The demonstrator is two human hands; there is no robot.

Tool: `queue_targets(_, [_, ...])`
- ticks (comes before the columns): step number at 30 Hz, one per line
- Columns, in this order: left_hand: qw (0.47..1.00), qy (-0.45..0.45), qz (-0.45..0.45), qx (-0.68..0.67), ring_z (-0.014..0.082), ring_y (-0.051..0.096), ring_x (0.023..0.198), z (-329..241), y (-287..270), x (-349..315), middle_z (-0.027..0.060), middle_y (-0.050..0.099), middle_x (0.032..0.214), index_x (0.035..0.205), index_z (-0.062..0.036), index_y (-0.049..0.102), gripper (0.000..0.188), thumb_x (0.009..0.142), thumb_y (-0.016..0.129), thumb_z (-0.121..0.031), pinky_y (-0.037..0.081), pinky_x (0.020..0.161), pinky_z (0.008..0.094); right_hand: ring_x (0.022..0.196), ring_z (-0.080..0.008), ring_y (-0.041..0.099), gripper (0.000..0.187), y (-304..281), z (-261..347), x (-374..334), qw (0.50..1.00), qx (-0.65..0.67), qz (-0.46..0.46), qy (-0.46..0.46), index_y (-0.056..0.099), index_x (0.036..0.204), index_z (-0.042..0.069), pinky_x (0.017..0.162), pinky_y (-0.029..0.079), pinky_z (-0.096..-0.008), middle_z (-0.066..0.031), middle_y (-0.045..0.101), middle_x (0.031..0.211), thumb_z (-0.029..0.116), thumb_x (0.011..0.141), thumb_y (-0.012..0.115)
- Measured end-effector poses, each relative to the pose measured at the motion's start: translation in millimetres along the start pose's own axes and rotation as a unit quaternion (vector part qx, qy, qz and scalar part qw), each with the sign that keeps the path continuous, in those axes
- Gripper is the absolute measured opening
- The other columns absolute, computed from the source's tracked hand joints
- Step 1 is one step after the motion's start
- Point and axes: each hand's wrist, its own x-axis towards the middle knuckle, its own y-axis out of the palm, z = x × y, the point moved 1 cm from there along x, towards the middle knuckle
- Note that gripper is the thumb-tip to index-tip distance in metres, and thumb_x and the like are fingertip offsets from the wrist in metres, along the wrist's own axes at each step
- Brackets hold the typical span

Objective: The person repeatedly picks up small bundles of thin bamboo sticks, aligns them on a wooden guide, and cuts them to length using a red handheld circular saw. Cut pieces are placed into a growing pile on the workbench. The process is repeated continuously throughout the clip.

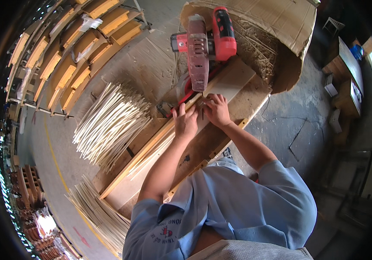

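Observation:
A miter saw with a red motor housing and handle (225, 34) and a dusty blade guard (198, 54) stands at the far end of a wooden bench. Just left of the guard's lower end, my left hand (186, 122) is closed at the wooden fence (140, 152), over a few thin pale sticks (153, 151) lying along it. My right hand (216, 109) is beside the guard's lower end, its fingers bent toward the fence. Whatever lies beneath those fingers is hidden. A dark slot (203, 113) shows between my hands.
A large heap of thin sticks (112, 123) lies left of the fence, with another bundle (99, 208) nearer me. Behind the saw, an open cardboard box (277, 19) holds sawdust and offcuts. Racks with wooden parts (82, 78) stand at far left; a desk (346, 65) is at right.

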Motion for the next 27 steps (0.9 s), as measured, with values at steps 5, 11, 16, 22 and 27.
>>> queue_targets(5, [1.000, 0.003, 0.008, -0.022, 0.0363, 0.047, 0.134, 2.2, 3.2, -1.9, 0.0028, 0.065, 0.139, 0.122, -0.0077, 0.073, 0.035, 0.093, 0.054, -0.015, 0.032, 0.114, 0.0641, 0.127, -0.0348, 0.050, 0.052, -7.5, 17.7, -5.7, 0.991, -0.068, 0.087, -0.077, 0.068, 0.128, 0.006, 0.110, 0.039, -0.0540, -0.0073, 0.058, 0.140, 0.021, 0.079, 0.071])
queue_targets(11, [0.999, -0.006, 0.032, -0.008, 0.0349, 0.046, 0.133, -3.8, -1.8, -4.4, 0.0010, 0.064, 0.142, 0.130, -0.0097, 0.071, 0.040, 0.094, 0.054, -0.015, 0.032, 0.115, 0.0632, 0.139, -0.0389, 0.041, 0.056, -8.2, 18.2, -11.1, 0.983, -0.119, 0.133, -0.049, 0.064, 0.137, 0.007, 0.116, 0.033, -0.0575, -0.0054, 0.054, 0.147, 0.022, 0.083, 0.070])
queue_targets(16, [1.000, 0.000, 0.009, -0.006, 0.0349, 0.046, 0.134, -2.1, -4.9, -4.4, 0.0007, 0.064, 0.142, 0.131, -0.0092, 0.070, 0.041, 0.094, 0.053, -0.014, 0.033, 0.115, 0.0607, 0.140, -0.0375, 0.039, 0.049, -10.6, 18.1, -6.8, 0.978, -0.120, 0.164, -0.040, 0.066, 0.131, 0.008, 0.115, 0.032, -0.0570, -0.0040, 0.054, 0.147, 0.021, 0.084, 0.069])
queue_targets(22, [0.998, 0.020, -0.044, -0.033, 0.0379, 0.050, 0.128, 7.8, -0.8, -10.9, 0.0003, 0.068, 0.136, 0.121, -0.0091, 0.075, 0.034, 0.091, 0.060, -0.011, 0.037, 0.112, 0.0585, 0.137, -0.0353, 0.041, 0.047, -10.1, 24.2, -9.1, 0.985, -0.119, 0.123, -0.026, 0.066, 0.131, 0.007, 0.116, 0.030, -0.0552, -0.0044, 0.055, 0.144, 0.023, 0.087, 0.068])
queue_targets(27, [0.996, 0.006, -0.077, -0.036, 0.0374, 0.052, 0.125, 8.6, -4.9, -17.9, -0.0017, 0.072, 0.131, 0.117, -0.0107, 0.078, 0.030, 0.092, 0.060, -0.011, 0.040, 0.111, 0.0565, 0.140, -0.0367, 0.040, 0.049, -9.4, 28.0, -9.6, 0.987, -0.098, 0.128, -0.010, 0.065, 0.134, 0.006, 0.117, 0.029, -0.0563, -0.0067, 0.053, 0.146, 0.024, 0.089, 0.069])
